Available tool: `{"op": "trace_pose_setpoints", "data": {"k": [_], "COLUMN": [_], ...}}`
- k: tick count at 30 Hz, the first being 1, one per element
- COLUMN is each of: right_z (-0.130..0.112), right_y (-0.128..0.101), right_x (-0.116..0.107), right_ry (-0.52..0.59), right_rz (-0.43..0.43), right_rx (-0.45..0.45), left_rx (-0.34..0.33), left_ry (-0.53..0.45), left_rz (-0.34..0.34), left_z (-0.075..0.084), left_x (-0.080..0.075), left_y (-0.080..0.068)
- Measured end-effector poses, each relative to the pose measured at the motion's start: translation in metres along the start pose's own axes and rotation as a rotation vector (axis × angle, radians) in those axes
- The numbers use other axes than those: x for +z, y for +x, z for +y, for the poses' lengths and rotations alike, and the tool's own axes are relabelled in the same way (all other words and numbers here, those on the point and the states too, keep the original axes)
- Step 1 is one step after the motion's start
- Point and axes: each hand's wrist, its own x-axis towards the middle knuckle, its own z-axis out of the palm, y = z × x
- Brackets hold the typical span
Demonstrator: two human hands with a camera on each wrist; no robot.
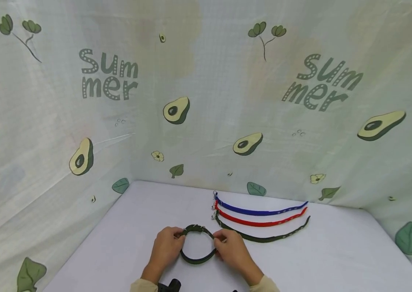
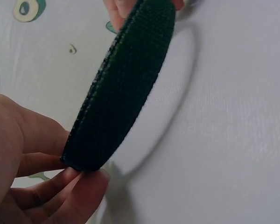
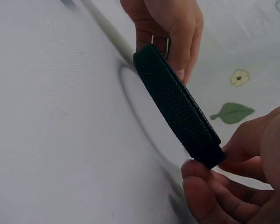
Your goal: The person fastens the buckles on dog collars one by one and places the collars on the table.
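Dark green webbing collar [image 1: 197,244], looped, held between two hands at the near middle of the worktop [image 1: 125,227].

Item: the collar forms a closed ring, raised just off the cloth so its shadow falls beneath it; it stands on edge rather than flat. Left hand [image 1: 165,248] pinches the left side of the ring, thumb above and fingers [image 2: 79,191] below; the right hand [image 1: 232,249] pinches the right side likewise, so each grip is narrow and closed on the strap, probably to keep the loop round and steady. Further right and far: three straight collars laid parallel, blue collar [image 1: 260,211] farthest, red collar [image 1: 260,222], green collar [image 1: 264,237] nearest, buckles to the left. Backdrop: avocado-print curtain [image 1: 206,101].
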Motion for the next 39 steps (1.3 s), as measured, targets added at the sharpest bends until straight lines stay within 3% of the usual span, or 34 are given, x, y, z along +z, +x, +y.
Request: {"op": "trace_pose_setpoints", "data": {"k": [11,17,34,39], "right_z": [0.007,0.008,0.004,0.004], "right_y": [0.004,0.002,-0.002,-0.001], "right_x": [0.008,0.009,0.000,-0.003], "right_ry": [-0.064,-0.082,-0.066,-0.082], "right_rz": [0.029,0.053,0.026,0.032], "right_rx": [-0.066,-0.078,-0.029,-0.036], "left_rx": [-0.018,-0.041,-0.125,-0.114], "left_ry": [0.056,0.068,0.150,0.164], "left_rz": [0.043,0.026,0.038,0.049], "left_z": [-0.001,-0.002,-0.002,-0.002], "left_x": [0.001,0.002,-0.004,-0.006], "left_y": [0.003,0.002,0.002,0.004]}}
